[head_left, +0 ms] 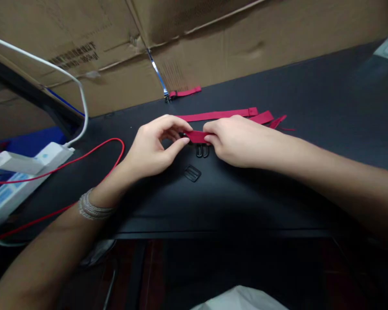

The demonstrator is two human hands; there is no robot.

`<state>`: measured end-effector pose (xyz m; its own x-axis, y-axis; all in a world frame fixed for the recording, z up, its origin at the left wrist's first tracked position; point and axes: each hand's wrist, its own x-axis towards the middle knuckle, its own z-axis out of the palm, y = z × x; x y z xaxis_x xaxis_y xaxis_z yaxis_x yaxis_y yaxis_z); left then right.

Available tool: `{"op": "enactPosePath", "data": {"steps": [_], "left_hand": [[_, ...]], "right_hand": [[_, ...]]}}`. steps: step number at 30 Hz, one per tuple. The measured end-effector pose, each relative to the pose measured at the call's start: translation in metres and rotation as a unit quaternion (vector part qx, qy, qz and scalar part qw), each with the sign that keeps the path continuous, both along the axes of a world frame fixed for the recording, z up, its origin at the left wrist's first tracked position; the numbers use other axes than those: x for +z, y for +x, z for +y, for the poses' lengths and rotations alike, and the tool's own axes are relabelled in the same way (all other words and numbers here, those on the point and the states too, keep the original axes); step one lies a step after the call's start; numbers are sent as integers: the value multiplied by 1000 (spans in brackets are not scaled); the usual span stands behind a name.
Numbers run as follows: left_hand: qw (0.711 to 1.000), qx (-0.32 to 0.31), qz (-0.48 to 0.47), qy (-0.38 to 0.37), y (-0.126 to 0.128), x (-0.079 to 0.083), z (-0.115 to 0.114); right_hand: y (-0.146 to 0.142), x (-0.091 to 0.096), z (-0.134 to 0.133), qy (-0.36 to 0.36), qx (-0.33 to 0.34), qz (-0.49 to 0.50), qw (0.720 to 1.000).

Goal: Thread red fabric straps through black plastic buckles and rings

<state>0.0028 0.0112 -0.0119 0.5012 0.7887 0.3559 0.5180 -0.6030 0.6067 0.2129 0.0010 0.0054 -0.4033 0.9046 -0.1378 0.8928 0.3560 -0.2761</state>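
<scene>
Between my two hands a short stretch of red webbing strap (196, 137) is held just above the dark table. My left hand (158, 144) pinches its left end with thumb and fingertips, where a small dark piece partly shows. My right hand (234, 140) grips the strap farther right, fingers closed on it. Black plastic rings (202, 150) sit right below the strap. Nearer to me lies a black slider buckle (192, 173), flat on the table. Behind my hands a red strap (218, 115) runs along the table, its frayed tail (278, 122) showing past my right wrist.
A short red strap with a dark buckle (185, 92) rests at the back by the cardboard (213, 56). On the left, a white power strip (26, 176) with a white cable and a red cord (116, 142) borders the black table (245, 198).
</scene>
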Motion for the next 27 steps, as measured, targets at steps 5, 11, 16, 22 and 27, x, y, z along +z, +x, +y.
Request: {"op": "enactPosePath", "data": {"steps": [5, 11, 16, 22, 27], "left_hand": [[1000, 4, 5, 1, 0, 1, -1], [1000, 7, 14, -1, 0, 3, -1], [1000, 10, 26, -3, 1, 4, -2], [1000, -2, 14, -4, 1, 3, -2], [1000, 1, 23, -3, 0, 4, -3]], "right_hand": [[-1, 1, 0, -4, 0, 1, 1000], [-1, 2, -1, -9, 5, -4, 1000], [-1, 2, -1, -7, 2, -7, 1000], [-1, 2, -1, -14, -5, -4, 1000], [-1, 3, -2, -14, -8, -2, 1000]]}}
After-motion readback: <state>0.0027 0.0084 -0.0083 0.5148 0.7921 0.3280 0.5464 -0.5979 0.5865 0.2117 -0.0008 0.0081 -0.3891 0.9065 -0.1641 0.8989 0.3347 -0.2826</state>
